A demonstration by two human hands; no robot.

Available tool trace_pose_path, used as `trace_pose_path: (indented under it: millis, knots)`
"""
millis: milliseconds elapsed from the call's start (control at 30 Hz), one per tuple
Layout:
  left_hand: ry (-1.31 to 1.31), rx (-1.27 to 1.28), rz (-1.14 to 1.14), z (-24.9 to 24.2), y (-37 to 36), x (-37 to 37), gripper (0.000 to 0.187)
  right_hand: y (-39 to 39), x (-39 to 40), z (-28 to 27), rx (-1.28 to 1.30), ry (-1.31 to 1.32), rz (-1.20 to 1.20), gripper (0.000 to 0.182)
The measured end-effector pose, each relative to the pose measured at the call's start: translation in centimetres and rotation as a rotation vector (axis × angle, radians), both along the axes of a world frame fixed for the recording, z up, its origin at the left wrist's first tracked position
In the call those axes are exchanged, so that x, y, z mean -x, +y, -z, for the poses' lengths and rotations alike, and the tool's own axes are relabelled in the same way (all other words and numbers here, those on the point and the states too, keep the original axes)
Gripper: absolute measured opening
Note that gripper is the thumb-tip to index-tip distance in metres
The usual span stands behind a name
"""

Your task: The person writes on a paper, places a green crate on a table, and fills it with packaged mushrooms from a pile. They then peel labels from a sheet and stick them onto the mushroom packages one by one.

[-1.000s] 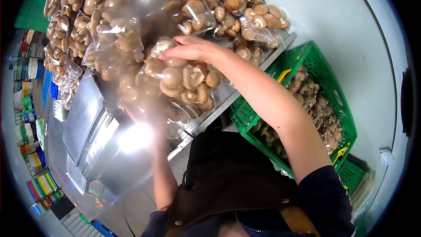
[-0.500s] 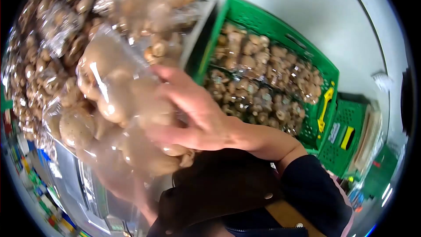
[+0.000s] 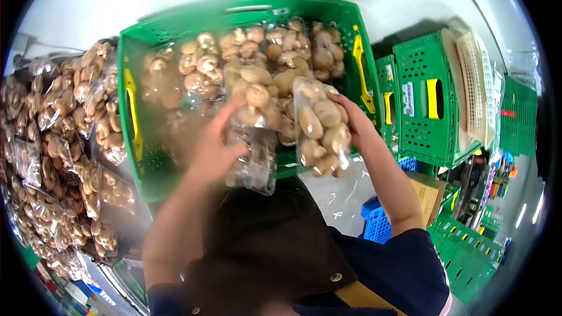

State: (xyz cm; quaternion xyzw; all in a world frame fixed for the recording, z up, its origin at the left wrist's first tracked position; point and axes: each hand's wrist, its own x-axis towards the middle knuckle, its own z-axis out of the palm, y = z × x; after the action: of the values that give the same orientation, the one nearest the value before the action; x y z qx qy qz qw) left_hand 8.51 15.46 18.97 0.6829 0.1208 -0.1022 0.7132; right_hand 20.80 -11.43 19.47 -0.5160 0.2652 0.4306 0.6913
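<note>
— Two clear plastic bags of brown mushrooms are in hand over the green plastic crate (image 3: 132, 52). At nine o'clock, a heap of bagged mushrooms (image 3: 58, 140) lies on the table.

— And the hands?

— The left hand (image 3: 213, 152), blurred, is spread with its fingers closed on the limp bag (image 3: 252, 117); at three o'clock from it, the right hand (image 3: 354, 123) is curled round the fuller bag (image 3: 319, 131).

— Step?

— Loading the crate, I'd judge. Next calls for lowering both into the bare near-left corner.

Both hands (image 3: 281, 134) (each with a mushroom bag (image 3: 319, 131)) now over the green crate (image 3: 132, 117).
</note>
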Motion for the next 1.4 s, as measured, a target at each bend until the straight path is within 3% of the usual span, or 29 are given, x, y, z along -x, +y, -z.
trace_pose_path:
  millis: [33, 100, 233, 300, 333, 433, 567, 633, 667, 700, 767, 833, 900, 967, 1067, 1100, 1167, 1200, 1233, 1300, 1400]
  knots:
    - [0.125, 0.061, 0.003, 0.6, -0.1, -0.7, 0.086, -0.6, -0.5, 0.9, 0.094, -0.017, -0.033, 0.039]
    - [0.128, 0.119, 0.007, 2.4, 0.7, -0.5, 0.089, -3.3, -1.7, 3.8, 0.136, -0.127, -0.153, 0.040]
    - [0.202, 0.193, 0.063, 1.9, 2.7, -0.1, 0.079, -7.3, -4.9, 2.7, 0.656, -0.541, -0.273, 0.042]
    - [0.238, 0.339, 0.039, 2.2, 3.5, -0.2, 0.078, -6.6, -5.4, 1.7, 0.981, -0.791, -0.488, 0.051]
    - [0.279, 0.278, 0.084, 2.0, 3.8, -0.1, 0.080, -6.2, -5.4, 1.6, 1.142, -0.915, -0.603, 0.056]
    - [0.345, 0.171, 0.188, 0.0, 4.4, -0.4, 0.085, -5.8, -4.5, 5.4, 1.242, -1.175, -0.666, 0.064]
    - [0.223, 0.013, 0.272, 0.2, 4.8, -0.7, 0.085, -1.9, -3.7, 1.6, 1.523, -1.675, -0.720, 0.066]
    - [0.215, 0.009, 0.289, 0.8, 5.0, -0.6, 0.086, 2.4, -2.7, 0.7, 1.023, -1.550, -0.662, 0.069]
    - [0.194, -0.002, 0.293, 1.1, 5.1, -0.6, 0.087, 5.6, -1.3, -0.6, 0.753, -1.139, -0.655, 0.075]
    - [0.173, -0.012, 0.296, 1.3, 5.1, -0.5, 0.089, 7.9, -0.7, 1.7, 0.623, -1.163, -0.675, 0.083]
    - [0.077, 0.018, 0.256, 1.1, 4.7, -0.3, 0.092, 11.9, 0.2, 7.9, 0.686, -0.946, -0.666, 0.082]
    - [0.147, -0.077, 0.234, 0.7, 4.9, 0.0, 0.097, 13.2, -0.3, 8.6, 0.009, -0.599, -0.444, 0.076]
    - [0.237, -0.057, 0.180, 0.2, 5.2, 0.5, 0.098, 12.6, 0.0, 4.6, -0.056, -0.240, -0.443, 0.065]
    - [0.238, -0.005, 0.101, -1.2, 5.4, 1.6, 0.099, 12.0, 0.0, 5.1, -0.127, -0.063, -0.339, 0.052]
    - [0.176, -0.002, -0.003, -3.2, 6.3, 4.0, 0.099, 10.9, 0.6, 3.6, -0.262, -0.027, -0.362, 0.045]
    - [0.187, -0.122, 0.021, -5.0, 6.1, 4.3, 0.096, 11.1, 0.9, 3.9, -0.196, -0.063, -0.381, 0.048]
    - [0.194, -0.096, -0.006, -6.4, 6.3, 5.4, 0.091, 11.6, 1.6, 3.1, -0.213, -0.136, -0.395, 0.058]
    - [0.205, -0.318, 0.018, -8.2, 5.8, 5.1, 0.089, 12.0, 1.6, 2.8, -0.206, -0.187, -0.356, 0.063]
    - [0.148, -0.208, -0.040, -7.5, 6.4, 6.3, 0.085, 12.3, 1.6, 2.7, -0.196, -0.239, -0.318, 0.067]
    - [0.159, -0.581, 0.008, -9.0, 6.3, 6.6, 0.076, 12.5, 1.5, 2.8, -0.133, -0.334, -0.273, 0.075]
    - [-0.171, -1.130, 0.082, -9.2, 4.9, 6.5, 0.066, 12.6, 1.6, 5.4, -0.035, -0.560, -0.273, 0.087]
